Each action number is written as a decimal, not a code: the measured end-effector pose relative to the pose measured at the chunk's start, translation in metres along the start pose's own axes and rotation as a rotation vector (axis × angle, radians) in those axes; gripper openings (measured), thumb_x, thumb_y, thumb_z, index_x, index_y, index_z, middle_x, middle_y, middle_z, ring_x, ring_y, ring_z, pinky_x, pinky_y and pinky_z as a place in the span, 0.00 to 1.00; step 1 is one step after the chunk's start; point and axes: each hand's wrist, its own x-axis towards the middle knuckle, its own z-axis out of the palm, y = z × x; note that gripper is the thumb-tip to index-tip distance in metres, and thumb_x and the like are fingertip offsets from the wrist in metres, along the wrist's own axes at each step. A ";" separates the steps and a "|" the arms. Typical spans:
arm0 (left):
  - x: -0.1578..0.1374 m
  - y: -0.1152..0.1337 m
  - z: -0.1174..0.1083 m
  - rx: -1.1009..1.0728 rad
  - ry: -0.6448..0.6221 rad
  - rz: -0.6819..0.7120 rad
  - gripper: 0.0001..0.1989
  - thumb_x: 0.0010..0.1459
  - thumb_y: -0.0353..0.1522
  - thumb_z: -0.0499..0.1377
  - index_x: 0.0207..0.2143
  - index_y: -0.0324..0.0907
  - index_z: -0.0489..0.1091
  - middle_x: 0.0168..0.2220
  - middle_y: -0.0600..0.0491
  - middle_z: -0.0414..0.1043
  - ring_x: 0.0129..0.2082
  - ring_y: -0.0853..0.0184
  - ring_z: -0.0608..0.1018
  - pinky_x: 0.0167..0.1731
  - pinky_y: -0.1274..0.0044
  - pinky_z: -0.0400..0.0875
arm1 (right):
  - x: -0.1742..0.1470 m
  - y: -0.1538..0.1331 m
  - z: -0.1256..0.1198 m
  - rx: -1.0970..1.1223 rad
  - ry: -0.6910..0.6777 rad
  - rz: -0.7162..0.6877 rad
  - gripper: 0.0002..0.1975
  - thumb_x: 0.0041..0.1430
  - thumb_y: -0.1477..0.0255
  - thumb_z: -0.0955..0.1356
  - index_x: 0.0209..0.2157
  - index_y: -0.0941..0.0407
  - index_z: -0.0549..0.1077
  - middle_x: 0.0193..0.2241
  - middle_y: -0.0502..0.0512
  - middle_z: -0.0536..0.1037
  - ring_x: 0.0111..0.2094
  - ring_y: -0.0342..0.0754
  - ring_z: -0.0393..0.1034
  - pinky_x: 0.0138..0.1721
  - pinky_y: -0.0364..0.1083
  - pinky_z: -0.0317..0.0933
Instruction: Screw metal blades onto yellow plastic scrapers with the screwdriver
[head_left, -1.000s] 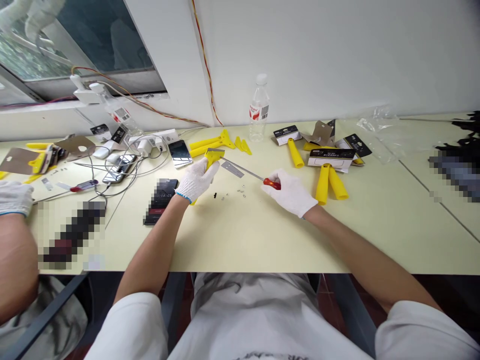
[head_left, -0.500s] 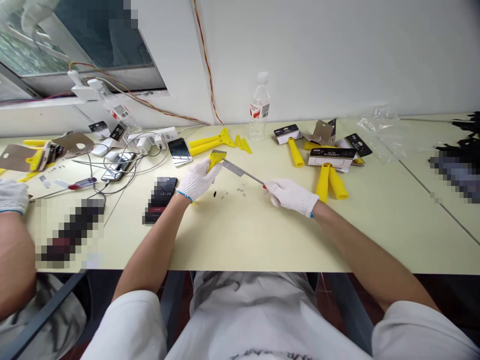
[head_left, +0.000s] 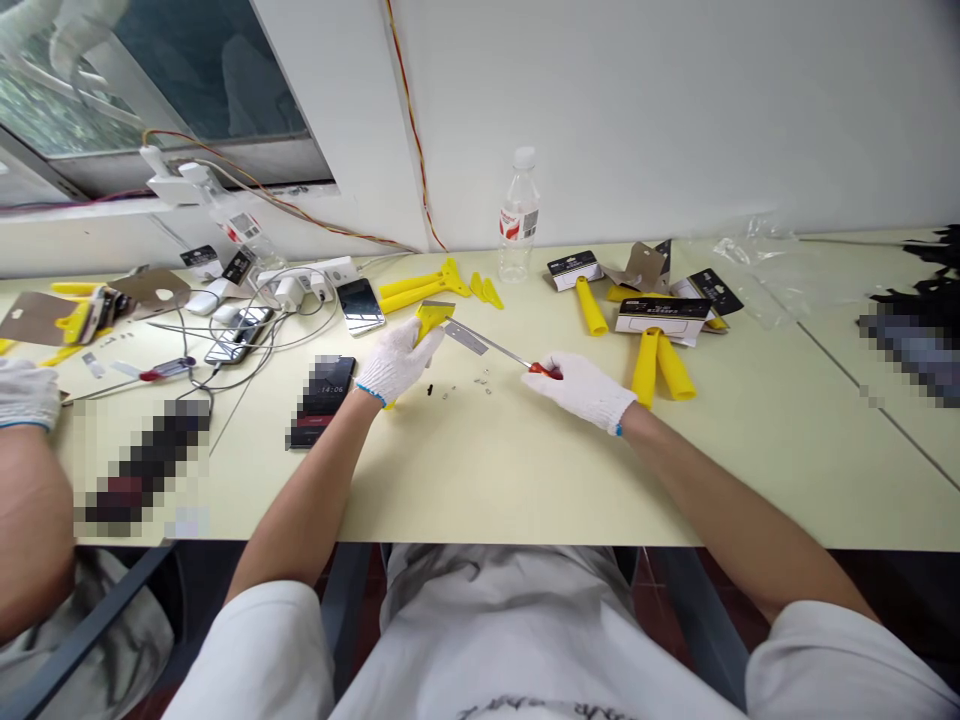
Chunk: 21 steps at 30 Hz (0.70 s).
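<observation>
1. Left hand (head_left: 397, 357) has a yellow scraper (head_left: 432, 317) gripped, roughly 12 o'clock from the wearer (head_left: 517, 620).
2. Right hand (head_left: 581, 388), at the scraper's 4 o'clock, is wrapped round a red-handled screwdriver (head_left: 546, 371), tip up by the scraper, can't tell if touching.
3. Perforated metal blade (head_left: 471, 341): scraper's 4 o'clock. Bottle (head_left: 517, 228): 1–2 o'clock.

The left glove (head_left: 400, 360) and right glove (head_left: 586, 388) are white knit, each edged at the wrist with thin blue trim (head_left: 371, 394). The forearms (head_left: 304, 495) are bare from glove to sleeve (head_left: 255, 645). The shirt (head_left: 517, 610) is pale, white or perhaps light grey, short-sleeved, loose and creased; dark lettering (head_left: 592, 711) is cut off at the bottom.
</observation>
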 end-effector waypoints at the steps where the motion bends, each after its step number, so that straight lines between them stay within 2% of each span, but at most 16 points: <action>1: 0.000 0.000 0.000 0.003 0.004 0.002 0.23 0.75 0.51 0.57 0.33 0.44 0.69 0.26 0.52 0.76 0.27 0.64 0.77 0.30 0.74 0.66 | 0.000 0.000 0.000 0.014 -0.037 0.014 0.30 0.67 0.39 0.73 0.33 0.53 0.72 0.29 0.54 0.79 0.27 0.46 0.65 0.29 0.46 0.57; 3: 0.001 -0.002 0.000 0.017 0.012 0.014 0.23 0.75 0.51 0.58 0.33 0.44 0.69 0.27 0.52 0.76 0.28 0.64 0.77 0.31 0.74 0.66 | 0.000 0.001 -0.001 0.108 -0.148 0.038 0.33 0.73 0.36 0.66 0.34 0.53 0.74 0.26 0.55 0.78 0.24 0.46 0.62 0.26 0.46 0.55; 5: 0.001 -0.003 0.000 0.023 0.011 0.021 0.23 0.76 0.51 0.58 0.33 0.44 0.69 0.27 0.52 0.77 0.28 0.64 0.77 0.31 0.74 0.66 | 0.001 0.002 0.000 0.184 -0.175 0.034 0.36 0.77 0.37 0.60 0.33 0.54 0.75 0.23 0.55 0.76 0.22 0.45 0.60 0.25 0.46 0.53; 8: 0.001 -0.002 0.001 -0.008 0.003 -0.002 0.23 0.76 0.50 0.57 0.34 0.44 0.69 0.27 0.51 0.77 0.27 0.64 0.77 0.30 0.74 0.66 | 0.001 0.002 0.001 0.153 -0.067 0.037 0.29 0.73 0.42 0.70 0.32 0.52 0.71 0.23 0.51 0.75 0.23 0.44 0.61 0.26 0.45 0.54; 10: 0.001 -0.001 0.000 -0.025 0.000 -0.017 0.23 0.76 0.51 0.57 0.34 0.44 0.69 0.28 0.51 0.77 0.26 0.64 0.77 0.28 0.74 0.66 | -0.001 0.001 0.001 0.125 -0.065 0.061 0.27 0.68 0.44 0.76 0.34 0.51 0.69 0.24 0.50 0.75 0.22 0.43 0.60 0.25 0.45 0.53; 11: 0.000 -0.001 0.000 -0.024 -0.001 -0.018 0.23 0.76 0.51 0.58 0.33 0.44 0.69 0.28 0.51 0.77 0.26 0.64 0.77 0.28 0.74 0.66 | -0.001 0.001 0.001 0.133 -0.101 0.071 0.27 0.69 0.43 0.75 0.35 0.51 0.70 0.24 0.50 0.76 0.21 0.43 0.59 0.24 0.45 0.51; 13: 0.000 0.000 0.000 -0.014 -0.004 -0.013 0.24 0.75 0.51 0.58 0.33 0.44 0.69 0.27 0.51 0.77 0.26 0.64 0.76 0.28 0.74 0.66 | -0.002 0.000 0.000 0.180 -0.189 0.074 0.29 0.74 0.39 0.68 0.35 0.52 0.72 0.24 0.52 0.77 0.19 0.43 0.55 0.22 0.45 0.49; 15: -0.001 0.001 0.000 -0.012 -0.004 -0.009 0.24 0.75 0.51 0.58 0.32 0.44 0.69 0.26 0.51 0.76 0.26 0.64 0.76 0.28 0.74 0.66 | -0.001 0.001 -0.001 0.212 -0.201 0.048 0.34 0.77 0.38 0.62 0.34 0.53 0.74 0.23 0.53 0.76 0.19 0.43 0.55 0.22 0.45 0.49; 18: -0.001 0.002 0.000 -0.037 -0.009 -0.015 0.24 0.75 0.51 0.58 0.32 0.44 0.69 0.25 0.51 0.74 0.25 0.64 0.76 0.27 0.74 0.66 | 0.000 0.003 -0.001 0.168 -0.085 0.039 0.31 0.70 0.38 0.71 0.34 0.52 0.71 0.23 0.51 0.74 0.21 0.43 0.58 0.23 0.44 0.52; 20: -0.001 0.002 -0.001 -0.048 -0.009 -0.017 0.24 0.75 0.51 0.58 0.32 0.44 0.69 0.25 0.51 0.74 0.25 0.64 0.76 0.27 0.73 0.66 | 0.000 0.005 -0.001 0.160 -0.099 0.054 0.30 0.66 0.39 0.75 0.36 0.51 0.69 0.24 0.49 0.75 0.20 0.43 0.58 0.22 0.44 0.51; 21: -0.001 0.002 -0.001 -0.046 -0.007 -0.014 0.24 0.75 0.51 0.58 0.32 0.44 0.69 0.25 0.51 0.74 0.25 0.64 0.76 0.27 0.73 0.66 | 0.000 0.005 0.000 0.181 -0.144 0.058 0.30 0.67 0.38 0.74 0.37 0.51 0.70 0.24 0.50 0.76 0.19 0.42 0.56 0.21 0.44 0.50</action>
